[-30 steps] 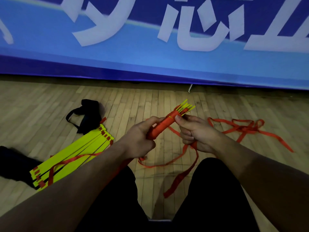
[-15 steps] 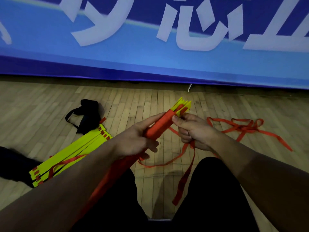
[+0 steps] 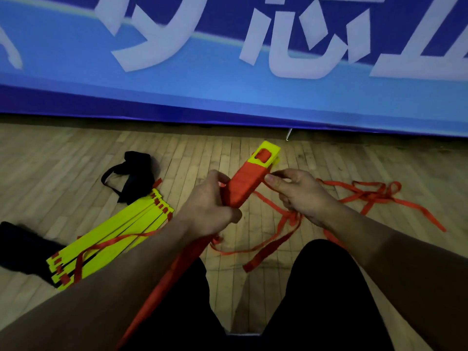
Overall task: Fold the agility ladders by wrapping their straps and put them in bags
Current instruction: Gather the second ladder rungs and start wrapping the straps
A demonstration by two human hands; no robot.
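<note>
Gripping the strap-wound flat ladder bundle, left hand; right hand pinches woven strap

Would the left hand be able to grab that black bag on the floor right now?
Probably not at once: the left hand grips the wrapped ladder. The black bag lies uncovered on the floor beyond the loose yellow ladder, so the way looks free once it lets go.
</note>
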